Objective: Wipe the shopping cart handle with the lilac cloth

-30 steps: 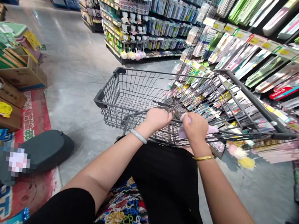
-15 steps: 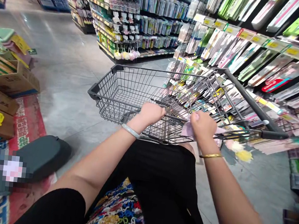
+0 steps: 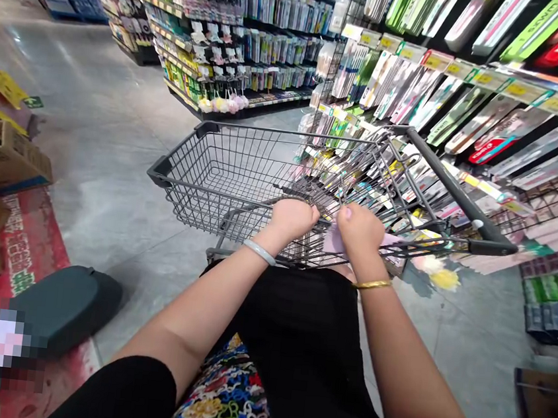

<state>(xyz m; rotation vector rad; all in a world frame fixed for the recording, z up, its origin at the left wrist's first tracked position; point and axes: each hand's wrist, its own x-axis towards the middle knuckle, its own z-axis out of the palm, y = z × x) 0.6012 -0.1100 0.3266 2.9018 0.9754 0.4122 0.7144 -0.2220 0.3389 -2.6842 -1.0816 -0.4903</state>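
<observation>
A dark grey wire shopping cart point(image 3: 217, 135) stands sideways in front of me, and its basket looks bare. My left hand point(image 3: 294, 218), with a pale bangle at the wrist, is closed on the near side rim of the cart. Beside it, my right hand point(image 3: 360, 232), wearing a gold bracelet, is also closed at that rim. A thin lilac piece point(image 3: 334, 240) sticks out on both sides of my right fist; whether it is paper or cloth I cannot tell. The cart's push handle point(image 3: 460, 191) is at the right, with neither hand on it.
Shelves of hanging toothbrush-like packs point(image 3: 468, 119) rise close behind the cart on the right. Another shelf unit point(image 3: 280, 49) stands farther back. At left are cardboard boxes point(image 3: 10, 154) and a dark grey rounded object point(image 3: 69, 307) on a red mat point(image 3: 32, 229). Grey floor point(image 3: 103, 124) lies between.
The shelves, boxes and cart have shifted left in my view. My hands have come closer together, the left one moving right and the right one moving left; both remain closed.
</observation>
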